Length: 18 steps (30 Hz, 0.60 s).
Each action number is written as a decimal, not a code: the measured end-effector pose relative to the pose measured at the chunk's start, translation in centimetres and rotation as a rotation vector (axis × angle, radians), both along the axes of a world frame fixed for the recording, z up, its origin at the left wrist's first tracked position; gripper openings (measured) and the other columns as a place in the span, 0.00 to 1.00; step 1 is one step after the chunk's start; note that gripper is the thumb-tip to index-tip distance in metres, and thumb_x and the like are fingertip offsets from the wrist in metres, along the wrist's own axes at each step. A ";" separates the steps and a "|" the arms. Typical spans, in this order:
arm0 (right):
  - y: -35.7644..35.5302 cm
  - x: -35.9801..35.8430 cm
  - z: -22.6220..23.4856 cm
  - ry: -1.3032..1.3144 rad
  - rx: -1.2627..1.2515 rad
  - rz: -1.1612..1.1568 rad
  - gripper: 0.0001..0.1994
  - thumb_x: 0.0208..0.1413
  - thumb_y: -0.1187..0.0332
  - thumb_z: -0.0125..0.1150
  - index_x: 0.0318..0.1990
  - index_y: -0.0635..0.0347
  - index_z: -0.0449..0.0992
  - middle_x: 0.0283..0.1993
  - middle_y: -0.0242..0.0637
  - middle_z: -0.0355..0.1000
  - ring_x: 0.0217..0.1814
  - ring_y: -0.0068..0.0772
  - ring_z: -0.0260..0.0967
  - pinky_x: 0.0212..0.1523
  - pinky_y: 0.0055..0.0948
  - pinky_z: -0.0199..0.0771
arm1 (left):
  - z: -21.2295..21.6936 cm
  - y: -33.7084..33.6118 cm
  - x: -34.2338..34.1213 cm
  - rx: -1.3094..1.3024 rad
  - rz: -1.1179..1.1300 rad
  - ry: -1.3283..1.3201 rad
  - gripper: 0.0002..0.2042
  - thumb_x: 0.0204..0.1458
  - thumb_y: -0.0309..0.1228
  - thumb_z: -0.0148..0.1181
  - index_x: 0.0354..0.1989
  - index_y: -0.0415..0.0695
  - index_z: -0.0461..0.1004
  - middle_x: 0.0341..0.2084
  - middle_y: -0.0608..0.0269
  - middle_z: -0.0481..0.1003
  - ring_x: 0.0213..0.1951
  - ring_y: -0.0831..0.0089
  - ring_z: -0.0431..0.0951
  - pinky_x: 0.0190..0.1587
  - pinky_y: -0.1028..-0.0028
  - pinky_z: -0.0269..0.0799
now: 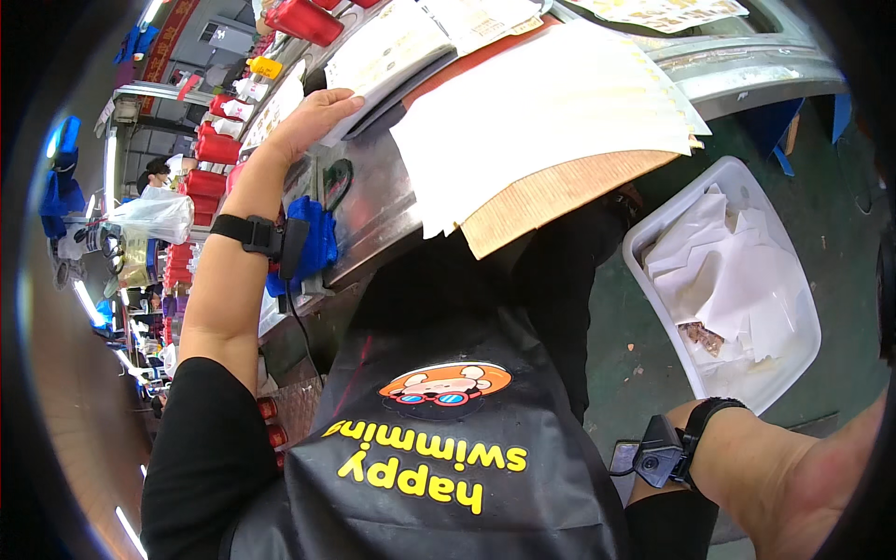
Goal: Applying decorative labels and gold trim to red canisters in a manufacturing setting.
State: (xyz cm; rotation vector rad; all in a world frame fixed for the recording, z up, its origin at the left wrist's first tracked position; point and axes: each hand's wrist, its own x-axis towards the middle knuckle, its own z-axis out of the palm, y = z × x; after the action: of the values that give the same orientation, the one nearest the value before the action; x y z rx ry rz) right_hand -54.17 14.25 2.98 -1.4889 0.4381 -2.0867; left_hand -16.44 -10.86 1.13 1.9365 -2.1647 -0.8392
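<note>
My left hand rests at the left edge of a stack of printed sheets on the metal table, fingers stretched out over the edge. To the right lies a large fanned pile of blank white paper sheets, with a brown corrugated cardboard sheet under it, jutting over the table's near edge. My right hand is at the lower right rim of the view, apart from the papers, beyond the wrist strap. Its fingers are cut off, so what they do is hidden.
A white plastic bin with crumpled white paper stands on the green floor at right. Red bottles line the bench at left. A blue cloth bundle hangs by the metal table's edge. Another person is far left.
</note>
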 end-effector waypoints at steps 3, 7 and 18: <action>1.9 -3.8 -3.9 -0.075 0.052 -0.003 0.15 0.56 0.64 0.59 0.48 0.60 0.74 0.47 0.36 0.72 0.47 0.31 0.66 0.40 0.31 0.71 | -0.1 -0.2 0.5 -0.037 -0.083 -0.105 0.22 0.56 0.44 0.58 0.50 0.37 0.74 0.38 0.67 0.76 0.43 0.78 0.72 0.48 0.75 0.67; 9.1 -14.5 -12.4 -0.151 0.111 -0.069 0.14 0.57 0.64 0.58 0.48 0.61 0.75 0.46 0.37 0.73 0.45 0.31 0.67 0.40 0.31 0.71 | -0.9 0.9 -1.2 -0.284 -0.361 -0.324 0.23 0.53 0.44 0.60 0.51 0.40 0.74 0.46 0.55 0.76 0.50 0.64 0.74 0.53 0.68 0.66; 6.7 -9.8 -11.1 -0.214 0.150 -0.236 0.13 0.58 0.65 0.56 0.47 0.62 0.75 0.43 0.38 0.74 0.41 0.31 0.70 0.38 0.29 0.72 | 8.3 13.7 -12.2 -0.665 -0.583 0.591 0.17 0.58 0.29 0.47 0.51 0.30 0.70 0.49 0.45 0.71 0.51 0.59 0.72 0.53 0.62 0.73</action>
State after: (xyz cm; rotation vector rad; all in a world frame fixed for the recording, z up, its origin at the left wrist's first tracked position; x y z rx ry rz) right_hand -63.98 20.91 -8.16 -1.1603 0.6987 -2.3079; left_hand -28.69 2.80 9.47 0.6530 -2.2106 -0.5332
